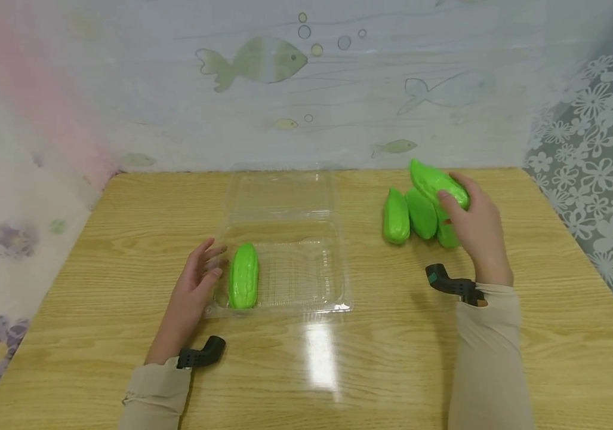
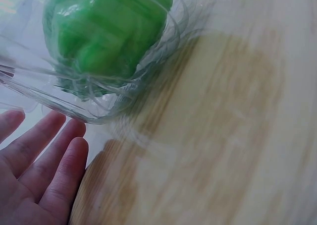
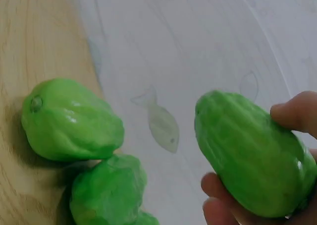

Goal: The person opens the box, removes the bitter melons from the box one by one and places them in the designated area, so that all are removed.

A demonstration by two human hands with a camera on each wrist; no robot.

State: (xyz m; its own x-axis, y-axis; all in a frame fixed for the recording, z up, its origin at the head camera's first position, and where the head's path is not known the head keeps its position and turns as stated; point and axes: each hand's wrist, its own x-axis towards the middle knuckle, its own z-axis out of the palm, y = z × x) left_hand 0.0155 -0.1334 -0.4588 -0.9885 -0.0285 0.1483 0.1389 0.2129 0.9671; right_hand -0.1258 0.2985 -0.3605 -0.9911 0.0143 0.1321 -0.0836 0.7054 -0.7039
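Observation:
On the right, my right hand (image 1: 478, 224) grips a glossy green ridged vegetable (image 3: 252, 150), thumb on one side and fingers on the other. It is held above a group of similar green vegetables (image 1: 396, 216) on the table, partly covering them. My left hand (image 1: 196, 286) is at the left side of a clear plastic clamshell box (image 1: 295, 309), its fingers loosely extended near the rim; whether they touch it I cannot tell. One green vegetable (image 1: 243, 276) lies lengthwise inside the box at its left end. The left wrist view shows that vegetable (image 2: 109, 31) through the plastic.
The box's lid (image 1: 280, 191) is raised and folded back toward the wall. A wood-grain table (image 1: 381, 370) carries everything. Fish drawings cover the back wall (image 1: 338, 107), directly behind the table's far edge. Black wrist mounts (image 1: 201, 352) stick out from both sleeves.

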